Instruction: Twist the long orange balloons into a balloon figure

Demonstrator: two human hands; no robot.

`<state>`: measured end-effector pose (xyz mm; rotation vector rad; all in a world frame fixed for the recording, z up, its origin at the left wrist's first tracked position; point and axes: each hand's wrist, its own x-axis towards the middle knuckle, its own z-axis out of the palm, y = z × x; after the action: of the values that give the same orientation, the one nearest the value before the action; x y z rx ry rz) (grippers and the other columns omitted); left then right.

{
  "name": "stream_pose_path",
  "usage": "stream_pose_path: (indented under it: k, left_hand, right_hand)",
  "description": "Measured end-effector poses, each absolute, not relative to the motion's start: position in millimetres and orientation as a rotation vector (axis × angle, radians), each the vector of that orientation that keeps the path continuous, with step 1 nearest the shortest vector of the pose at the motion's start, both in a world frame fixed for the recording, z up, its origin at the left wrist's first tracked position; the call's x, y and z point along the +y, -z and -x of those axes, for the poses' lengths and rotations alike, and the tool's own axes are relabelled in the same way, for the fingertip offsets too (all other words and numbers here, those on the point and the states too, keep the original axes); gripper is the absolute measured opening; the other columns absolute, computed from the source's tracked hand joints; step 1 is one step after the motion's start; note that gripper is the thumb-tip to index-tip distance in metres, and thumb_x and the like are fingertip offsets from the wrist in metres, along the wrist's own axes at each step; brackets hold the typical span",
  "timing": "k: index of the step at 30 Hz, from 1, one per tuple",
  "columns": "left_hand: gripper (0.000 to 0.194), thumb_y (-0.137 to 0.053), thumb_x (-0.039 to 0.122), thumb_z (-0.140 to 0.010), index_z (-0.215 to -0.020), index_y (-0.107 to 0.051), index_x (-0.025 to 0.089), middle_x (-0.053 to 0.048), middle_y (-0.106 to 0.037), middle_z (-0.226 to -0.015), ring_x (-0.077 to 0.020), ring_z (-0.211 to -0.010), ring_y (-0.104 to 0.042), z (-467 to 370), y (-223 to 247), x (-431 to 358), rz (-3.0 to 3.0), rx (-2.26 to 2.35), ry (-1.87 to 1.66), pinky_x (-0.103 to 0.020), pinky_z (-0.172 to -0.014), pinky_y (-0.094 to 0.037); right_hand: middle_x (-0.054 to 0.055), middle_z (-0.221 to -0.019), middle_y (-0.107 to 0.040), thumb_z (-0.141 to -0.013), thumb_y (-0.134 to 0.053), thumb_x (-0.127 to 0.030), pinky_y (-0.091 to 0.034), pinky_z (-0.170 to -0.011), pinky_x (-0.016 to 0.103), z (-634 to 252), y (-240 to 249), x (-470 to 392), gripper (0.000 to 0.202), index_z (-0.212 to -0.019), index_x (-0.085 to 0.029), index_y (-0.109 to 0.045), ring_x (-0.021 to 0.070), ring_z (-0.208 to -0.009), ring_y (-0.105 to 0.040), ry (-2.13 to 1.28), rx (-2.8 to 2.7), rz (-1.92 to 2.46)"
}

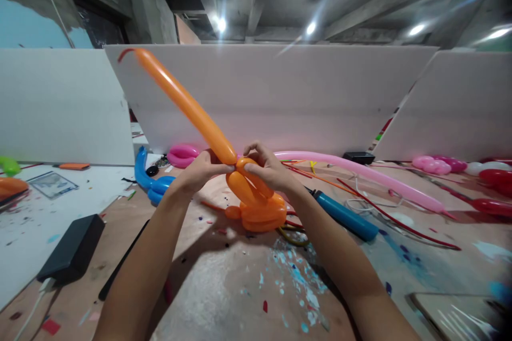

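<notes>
An orange modelling balloon (186, 104) is partly twisted into a figure over the middle of the table. Its long straight end slants up to the left and finishes in a thin uninflated red-orange tip. Below my hands, several short twisted segments bunch into a rounded cluster. My left hand (202, 170) is closed on the balloon at the base of the long end, its thumb at the twist. On the other side, my right hand (266, 165) pinches a small bubble beside that twist. Some left fingers are hidden behind the balloon.
A blue hand pump (346, 216) and a long pink balloon (360, 170) lie right. At left are a twisted blue balloon (141, 168) and a black power brick (72, 248). White panels (272, 96) stand behind. A flat glossy device (456, 314) lies front right.
</notes>
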<state>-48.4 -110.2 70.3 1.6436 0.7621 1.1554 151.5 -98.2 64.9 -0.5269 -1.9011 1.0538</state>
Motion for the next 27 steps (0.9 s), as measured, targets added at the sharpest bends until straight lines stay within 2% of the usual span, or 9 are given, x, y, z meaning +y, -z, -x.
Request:
stream_pose_path:
  k: [5,13,18,21,24,27]
  left_hand:
    - [0.031,-0.077,0.020,-0.064,-0.092,-0.068,0.014,-0.007,-0.070,-0.090,-0.0211,-0.087,-0.065,44.3,-69.1,-110.1,-1.641,0.727,-1.158,-0.032,-0.080,-0.049]
    - [0.027,-0.070,0.019,-0.068,-0.095,-0.072,0.013,-0.007,-0.071,-0.090,-0.0201,-0.085,-0.064,44.9,-62.2,-102.7,-1.645,0.710,-1.154,-0.032,-0.079,-0.048]
    - [0.027,-0.068,0.025,-0.070,-0.094,-0.073,0.012,-0.008,-0.072,-0.090,-0.0226,-0.087,-0.065,39.9,-65.5,-106.9,-1.659,0.730,-1.122,-0.034,-0.081,-0.049]
    - [0.031,-0.070,0.029,-0.070,-0.096,-0.073,0.012,-0.009,-0.073,-0.094,-0.0244,-0.092,-0.065,37.3,-66.0,-105.7,-1.689,0.792,-1.131,-0.037,-0.087,-0.048]
    - [0.034,-0.067,0.034,-0.075,-0.102,-0.072,0.013,-0.010,-0.072,-0.099,-0.0260,-0.096,-0.064,35.8,-65.2,-105.2,-1.842,0.934,-1.122,-0.042,-0.092,-0.047]
    - [0.038,-0.065,0.036,-0.079,-0.111,-0.067,0.015,-0.011,-0.070,-0.106,-0.0272,-0.100,-0.063,32.8,-65.3,-109.4,-1.967,1.002,-1.041,-0.044,-0.092,-0.048]
  right_hand:
    - [-0.001,-0.091,-0.062,-0.079,-0.061,-0.033,-0.044,-0.066,0.024,-154.6,-66.6,-94.0,0.022,-0.094,-0.024,-0.048,0.0131,-0.075,-0.057,-1.250,-1.882,0.527]
    - [0.003,-0.094,-0.063,-0.083,-0.057,-0.034,-0.046,-0.077,0.029,-147.9,-62.5,-99.9,0.017,-0.094,-0.021,-0.054,0.0165,-0.087,-0.059,-0.939,-1.959,0.594]
    - [0.003,-0.094,-0.064,-0.087,-0.053,-0.034,-0.046,-0.077,0.029,-149.5,-62.7,-99.7,0.017,-0.094,-0.019,-0.055,0.0158,-0.086,-0.060,-0.865,-1.959,0.602]
    - [0.005,-0.100,-0.064,-0.086,-0.057,-0.036,-0.047,-0.081,0.031,-149.0,-61.2,-96.9,0.021,-0.099,-0.020,-0.054,0.0172,-0.091,-0.061,-0.813,-1.941,0.606]
    - [0.007,-0.105,-0.065,-0.081,-0.066,-0.037,-0.047,-0.085,0.034,-146.6,-60.0,-94.7,0.038,-0.112,-0.020,-0.052,0.0190,-0.097,-0.062,-0.802,-1.908,0.593]
    - [0.007,-0.102,-0.067,-0.078,-0.069,-0.040,-0.049,-0.083,0.035,-144.3,-59.1,-90.5,0.039,-0.109,-0.020,-0.057,0.0196,-0.091,-0.063,-0.803,-1.831,0.629]
